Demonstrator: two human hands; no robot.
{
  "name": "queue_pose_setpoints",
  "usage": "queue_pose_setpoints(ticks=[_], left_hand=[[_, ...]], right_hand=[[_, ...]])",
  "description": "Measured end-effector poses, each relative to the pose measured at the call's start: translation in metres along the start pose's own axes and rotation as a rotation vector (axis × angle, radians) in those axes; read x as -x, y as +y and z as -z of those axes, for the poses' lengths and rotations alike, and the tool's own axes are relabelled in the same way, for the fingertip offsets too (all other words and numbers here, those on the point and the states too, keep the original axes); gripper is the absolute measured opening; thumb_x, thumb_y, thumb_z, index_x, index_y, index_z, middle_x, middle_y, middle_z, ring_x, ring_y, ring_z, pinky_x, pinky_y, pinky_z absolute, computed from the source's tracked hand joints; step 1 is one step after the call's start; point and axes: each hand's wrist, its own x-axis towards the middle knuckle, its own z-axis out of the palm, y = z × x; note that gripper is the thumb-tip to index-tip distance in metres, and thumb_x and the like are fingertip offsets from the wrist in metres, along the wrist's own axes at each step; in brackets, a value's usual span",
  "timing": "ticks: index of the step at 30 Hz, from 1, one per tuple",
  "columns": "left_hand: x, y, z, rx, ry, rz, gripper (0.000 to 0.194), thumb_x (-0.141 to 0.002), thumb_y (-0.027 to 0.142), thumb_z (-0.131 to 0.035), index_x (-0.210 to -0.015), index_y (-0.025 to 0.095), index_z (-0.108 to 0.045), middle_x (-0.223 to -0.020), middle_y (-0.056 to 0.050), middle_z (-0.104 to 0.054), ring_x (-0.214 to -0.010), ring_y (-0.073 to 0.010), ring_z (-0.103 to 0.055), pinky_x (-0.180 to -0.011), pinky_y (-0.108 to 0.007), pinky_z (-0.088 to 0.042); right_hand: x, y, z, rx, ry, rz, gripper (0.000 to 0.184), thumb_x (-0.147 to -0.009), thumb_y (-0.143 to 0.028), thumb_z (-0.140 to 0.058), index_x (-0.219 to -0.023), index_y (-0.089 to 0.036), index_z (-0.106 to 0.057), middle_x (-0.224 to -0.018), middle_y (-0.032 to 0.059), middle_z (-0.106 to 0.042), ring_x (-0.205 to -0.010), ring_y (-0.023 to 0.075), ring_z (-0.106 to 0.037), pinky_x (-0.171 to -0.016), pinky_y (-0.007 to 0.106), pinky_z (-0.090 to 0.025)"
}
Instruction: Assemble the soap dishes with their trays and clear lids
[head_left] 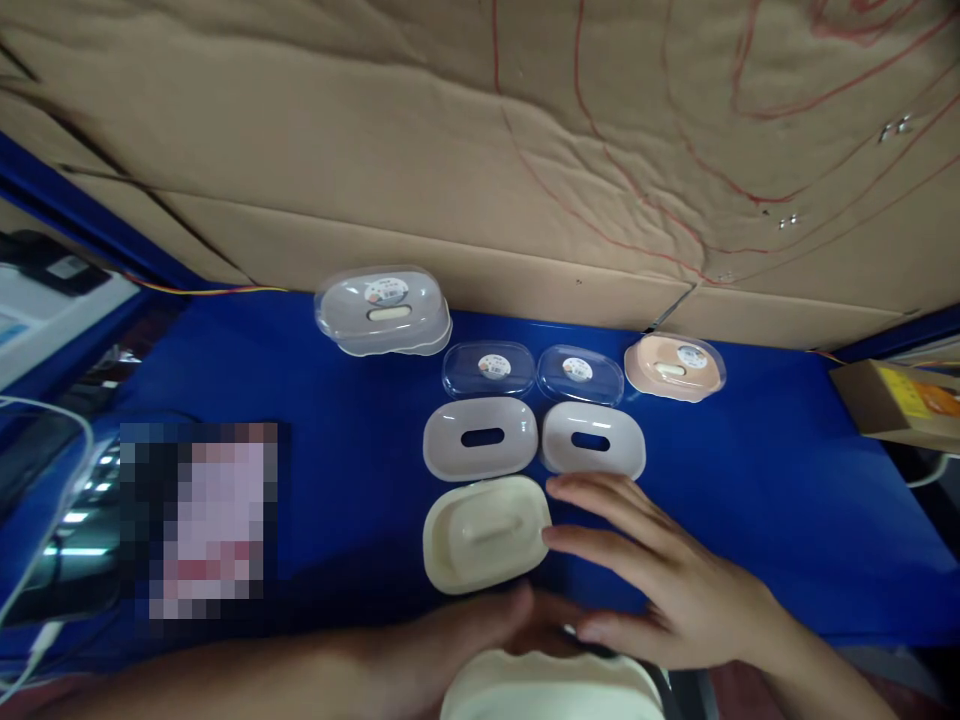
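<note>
A cream soap dish base (484, 540), oval with a raised middle, lies on the blue table. My right hand (660, 575) is beside its right end with fingers spread, two fingertips at or very near the rim. My left hand (480, 630) reaches in from the left below that dish, blurred, its fingers partly hidden. Close to me, another cream dish (555, 690) with a wavy rim is cut off by the bottom edge. The left fingers are at its far side; whether they grip it is unclear.
Two pale slotted oval trays (442, 440) (559, 440) lie behind the cream base, with two clear labelled lids (461, 370) (559, 385) beyond. A covered white dish (337, 320) and a covered peach dish (637, 378) stand near the cardboard wall (375, 160). A carton (870, 400) is at right.
</note>
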Motion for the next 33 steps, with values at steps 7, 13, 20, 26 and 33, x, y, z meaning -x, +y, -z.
queue_pose_setpoints(ticks=[7, 13, 20, 26, 33], left_hand=[[0.007, 0.003, 0.001, -0.057, 0.06, 0.183, 0.057, -0.068, 0.063, -0.093, -0.107, 0.021, -0.085, -0.085, 0.003, -0.071, -0.075, -0.0111, -0.055, -0.071, -0.019, -0.042], [-0.001, 0.006, 0.002, 0.094, 0.199, 0.154, 0.049, -0.082, 0.062, -0.08, -0.1, 0.017, -0.081, -0.093, -0.003, -0.077, -0.094, -0.0185, -0.068, -0.09, -0.025, -0.05], [0.008, 0.018, 0.001, -0.871, 0.301, -0.325, 0.049, -0.109, 0.054, -0.046, -0.133, 0.021, -0.073, -0.124, -0.013, -0.077, -0.11, -0.0271, -0.07, -0.102, -0.041, -0.053], [0.007, 0.025, 0.026, -1.93, 0.25, -0.559, 0.043, -0.1, 0.036, -0.068, -0.141, 0.025, -0.069, -0.134, -0.017, -0.074, -0.122, -0.0379, -0.067, -0.11, -0.054, -0.047], [0.002, 0.023, 0.033, -2.246, 0.168, -0.544, 0.052, -0.091, 0.013, -0.063, -0.142, 0.019, -0.062, -0.136, -0.019, -0.072, -0.129, -0.0394, -0.062, -0.114, -0.055, -0.04]], right_hand=[[0.01, -0.015, 0.017, -0.237, -0.176, 0.067, 0.059, -0.109, -0.042, -0.059, -0.163, -0.026, -0.043, -0.162, 0.0084, -0.057, -0.15, 0.0213, -0.054, -0.12, 0.036, -0.05], [0.014, -0.041, -0.001, 0.24, -0.187, 0.154, 0.068, -0.102, -0.028, -0.069, -0.164, -0.022, -0.045, -0.171, 0.0046, -0.048, -0.157, 0.0276, -0.043, -0.126, 0.041, -0.046], [0.056, -0.021, -0.024, 0.269, -0.052, -0.011, 0.062, -0.095, -0.039, -0.075, -0.152, -0.022, -0.057, -0.168, 0.0095, -0.051, -0.155, 0.0316, -0.047, -0.12, 0.044, -0.053], [0.106, 0.007, -0.024, 0.276, 0.024, -0.31, 0.064, -0.091, -0.03, -0.073, -0.153, -0.027, -0.055, -0.166, 0.0104, -0.051, -0.156, 0.0352, -0.045, -0.118, 0.054, -0.053], [0.081, 0.029, -0.044, 0.307, 0.048, -0.261, 0.059, -0.098, -0.028, -0.068, -0.155, -0.026, -0.054, -0.167, 0.0128, -0.051, -0.159, 0.0348, -0.041, -0.123, 0.062, -0.045]])
